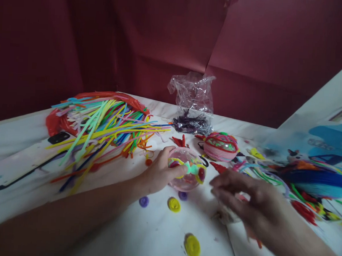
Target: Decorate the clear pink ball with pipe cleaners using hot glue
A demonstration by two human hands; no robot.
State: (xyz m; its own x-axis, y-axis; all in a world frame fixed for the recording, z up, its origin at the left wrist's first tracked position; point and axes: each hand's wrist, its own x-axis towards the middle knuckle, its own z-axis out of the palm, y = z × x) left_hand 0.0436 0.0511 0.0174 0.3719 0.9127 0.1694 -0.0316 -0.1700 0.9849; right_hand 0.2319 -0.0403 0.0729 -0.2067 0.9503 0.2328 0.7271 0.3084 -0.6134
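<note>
My left hand (160, 172) holds a clear pinkish round ball (185, 184), its thumb lying across the front on a mint-green bow-like piece (191, 167). Yellow loops with dark red centres sit on either side of that piece. To the right of the ball, my right hand (242, 196) is raised over the table, blurred, with its fingertips bent together; whether something small is between them is hidden. Below the ball lie a yellow coil (174, 204), a purple coil (144, 201) and another yellow coil (192, 246).
Many coloured pipe cleaners (111, 121) and a phone (17, 158) lie at left. Behind the ball are a clear plastic bag (193, 106) and a pink decorated ball (220, 148). Blue yarn (314, 179) and loose pieces spread at right.
</note>
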